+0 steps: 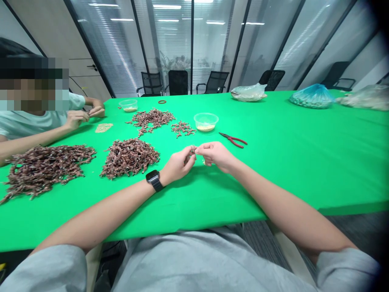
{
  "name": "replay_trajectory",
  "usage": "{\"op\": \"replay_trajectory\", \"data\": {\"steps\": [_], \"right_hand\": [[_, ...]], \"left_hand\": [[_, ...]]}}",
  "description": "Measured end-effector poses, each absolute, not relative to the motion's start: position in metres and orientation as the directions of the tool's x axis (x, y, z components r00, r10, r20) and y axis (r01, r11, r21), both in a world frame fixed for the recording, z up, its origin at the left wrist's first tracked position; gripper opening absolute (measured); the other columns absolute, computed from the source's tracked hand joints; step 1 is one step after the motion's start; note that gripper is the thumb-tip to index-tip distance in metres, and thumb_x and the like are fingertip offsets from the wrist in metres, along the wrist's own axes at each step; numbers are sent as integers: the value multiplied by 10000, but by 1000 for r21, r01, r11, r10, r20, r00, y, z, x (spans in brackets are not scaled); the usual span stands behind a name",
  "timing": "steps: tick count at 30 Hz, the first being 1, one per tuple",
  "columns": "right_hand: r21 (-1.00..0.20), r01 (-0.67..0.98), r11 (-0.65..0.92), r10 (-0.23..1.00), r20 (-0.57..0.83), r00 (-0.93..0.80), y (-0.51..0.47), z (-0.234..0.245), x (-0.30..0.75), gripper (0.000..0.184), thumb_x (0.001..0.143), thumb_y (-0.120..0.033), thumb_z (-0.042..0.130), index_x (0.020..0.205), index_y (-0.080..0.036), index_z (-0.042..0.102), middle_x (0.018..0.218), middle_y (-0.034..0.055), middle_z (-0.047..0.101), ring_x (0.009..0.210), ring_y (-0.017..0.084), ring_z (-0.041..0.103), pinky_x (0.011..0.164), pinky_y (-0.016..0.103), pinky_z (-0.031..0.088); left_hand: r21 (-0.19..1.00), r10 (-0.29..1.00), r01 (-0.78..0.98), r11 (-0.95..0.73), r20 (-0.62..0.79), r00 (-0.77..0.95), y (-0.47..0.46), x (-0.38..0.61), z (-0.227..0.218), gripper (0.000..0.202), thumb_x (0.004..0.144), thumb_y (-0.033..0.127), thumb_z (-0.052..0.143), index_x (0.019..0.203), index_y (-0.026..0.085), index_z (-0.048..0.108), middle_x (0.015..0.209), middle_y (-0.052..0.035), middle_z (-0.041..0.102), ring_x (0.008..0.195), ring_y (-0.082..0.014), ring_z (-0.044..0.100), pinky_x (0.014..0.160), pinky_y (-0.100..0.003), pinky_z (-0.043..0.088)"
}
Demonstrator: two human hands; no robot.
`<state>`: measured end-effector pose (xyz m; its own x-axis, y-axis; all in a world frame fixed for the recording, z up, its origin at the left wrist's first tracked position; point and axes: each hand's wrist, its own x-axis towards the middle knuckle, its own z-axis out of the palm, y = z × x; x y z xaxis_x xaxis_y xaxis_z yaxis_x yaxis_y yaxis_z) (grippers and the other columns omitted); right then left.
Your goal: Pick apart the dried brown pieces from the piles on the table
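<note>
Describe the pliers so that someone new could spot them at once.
On the green table, find the right hand, then look just beyond it. There, to the right of the nearer clear tub, lie the pliers, dark tip toward the tub. Their red handles set them apart from the clear tub beside them.

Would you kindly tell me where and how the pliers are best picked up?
The pliers are probably best taken by their red handles, with the right hand coming from above and the right. They lie flat on the green cloth, handles spread and pointing right, toward the right arm's side, while the dark nose points left and away.
</note>
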<state>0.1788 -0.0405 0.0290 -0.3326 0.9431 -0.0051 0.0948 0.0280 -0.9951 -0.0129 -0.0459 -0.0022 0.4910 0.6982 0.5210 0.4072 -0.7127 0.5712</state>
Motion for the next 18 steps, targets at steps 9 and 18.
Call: {"op": "replay_trajectory", "data": {"steps": [9,18], "right_hand": [[-671,473,571,821,448,-354,-40,30,187,233,865,-361,639,976,-169,712,512,-68,461,476,94,364,519,256,272],[-465,552,692,717,531,-452,-33,20,190,202,917,-333,587,940,-174,708,556,-53,489,502,100,400,558,255,287]], "left_hand": [[665,753,366,-651,506,421,-42,-10,-5,316,1014,364,463,1196,140,590,841,-34,703,626,-103,571,634,-214,448],[674,749,350,-651,495,439,-41,-11,-9,340,1008,385,481,1209,135,592,836,-37,694,604,-100,557,611,-217,439]]}}
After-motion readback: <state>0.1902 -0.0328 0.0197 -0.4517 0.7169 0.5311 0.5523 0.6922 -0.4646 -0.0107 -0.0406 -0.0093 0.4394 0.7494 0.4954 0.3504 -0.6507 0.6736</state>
